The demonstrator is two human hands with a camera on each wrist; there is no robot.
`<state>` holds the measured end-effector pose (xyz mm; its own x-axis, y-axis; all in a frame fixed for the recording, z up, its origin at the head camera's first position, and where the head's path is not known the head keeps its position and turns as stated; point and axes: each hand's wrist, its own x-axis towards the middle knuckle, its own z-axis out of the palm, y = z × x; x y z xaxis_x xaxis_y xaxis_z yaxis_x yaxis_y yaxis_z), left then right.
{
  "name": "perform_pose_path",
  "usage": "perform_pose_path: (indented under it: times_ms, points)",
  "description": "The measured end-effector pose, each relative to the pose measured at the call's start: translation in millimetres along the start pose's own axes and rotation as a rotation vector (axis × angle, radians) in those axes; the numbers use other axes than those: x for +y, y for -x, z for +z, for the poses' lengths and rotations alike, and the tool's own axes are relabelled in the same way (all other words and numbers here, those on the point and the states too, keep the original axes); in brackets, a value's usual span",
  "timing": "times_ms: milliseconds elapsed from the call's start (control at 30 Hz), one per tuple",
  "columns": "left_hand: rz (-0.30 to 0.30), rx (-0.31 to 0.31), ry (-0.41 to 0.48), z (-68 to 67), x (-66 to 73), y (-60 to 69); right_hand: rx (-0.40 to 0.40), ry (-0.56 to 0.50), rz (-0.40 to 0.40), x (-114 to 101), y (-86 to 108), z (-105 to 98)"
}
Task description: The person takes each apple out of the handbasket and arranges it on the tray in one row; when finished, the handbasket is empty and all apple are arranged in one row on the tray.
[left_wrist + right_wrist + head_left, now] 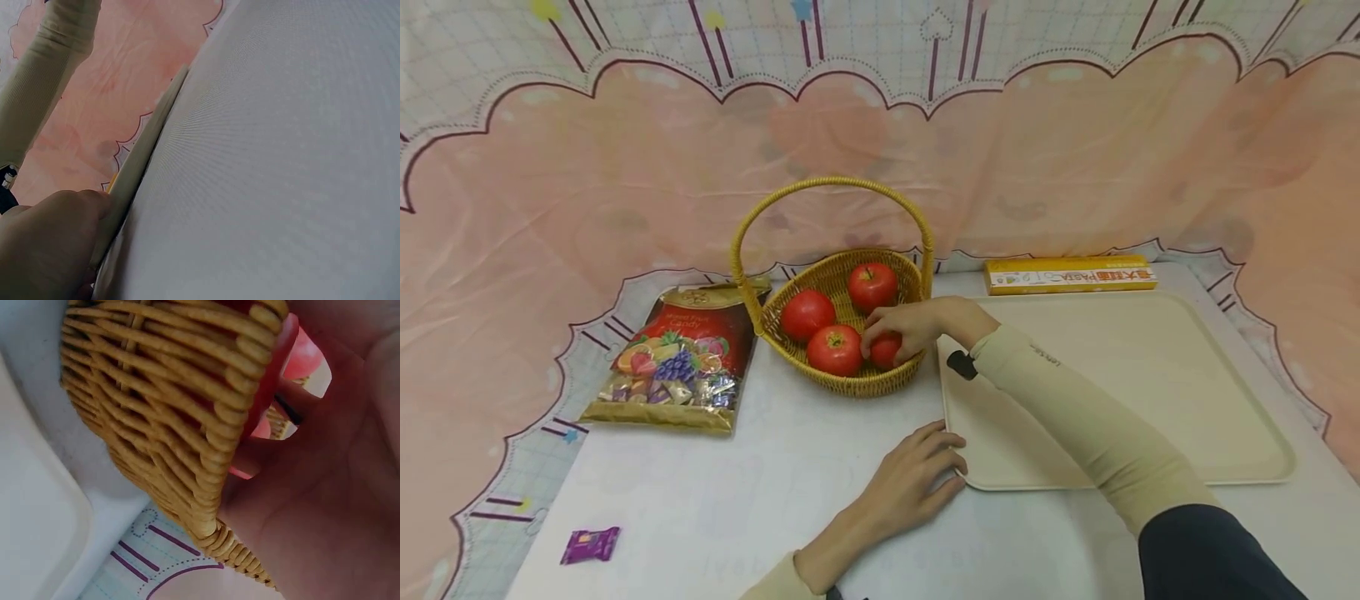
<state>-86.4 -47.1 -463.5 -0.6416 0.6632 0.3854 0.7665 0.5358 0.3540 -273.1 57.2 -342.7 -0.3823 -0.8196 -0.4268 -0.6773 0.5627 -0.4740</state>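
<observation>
My right hand reaches into a yellow wicker basket and grips a red apple at its right front side. Three more apples lie beside it: one at the left, one at the back and one at the front. In the right wrist view the woven basket wall hides most of the gripped apple. My left hand rests on the table with relaxed fingers touching the near left corner of a cream tray. In the left wrist view, its thumb lies against the tray rim.
Left of the basket lies a red and gold bag of mixed fruit candy. A purple wrapped candy sits at the near left. Behind the tray is a long yellow box. The basket's tall handle arches above the apples, before a pink patterned cloth.
</observation>
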Motion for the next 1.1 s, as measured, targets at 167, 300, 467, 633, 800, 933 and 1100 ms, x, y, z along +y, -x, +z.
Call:
perform_pose_path:
  times_ms: [167, 300, 467, 633, 800, 933, 1100]
  points:
    - [-0.002, 0.003, 0.004, -0.1, -0.9, -0.6, 0.018, 0.006, -0.005, 0, 0.5, 0]
    - [-0.005, -0.001, 0.022, 0.9, -1.7, -1.5, 0.049, 0.003, 0.011, 1, 2.4, 2]
    - [-0.006, 0.000, 0.016, 1.5, -2.6, -1.6, 0.088, 0.002, 0.004, 1, 5.9, 5]
    - [-0.008, -0.002, 0.018, 1.9, -3.2, -1.0, 0.130, 0.019, -0.009, 1, 9.2, 5]
    - [-0.004, 0.005, 0.020, 2.2, -3.6, -0.1, 0.176, 0.019, -0.033, 2, 10.9, 7]
    - [0.000, 0.012, 0.023, 1.7, -3.2, 0.8, 0.216, 0.013, -0.043, 2, 13.5, 8]
    - [0.003, 0.016, 0.021, 1.2, -3.3, 1.1, 0.264, 0.002, -0.057, 1, 17.3, 11]
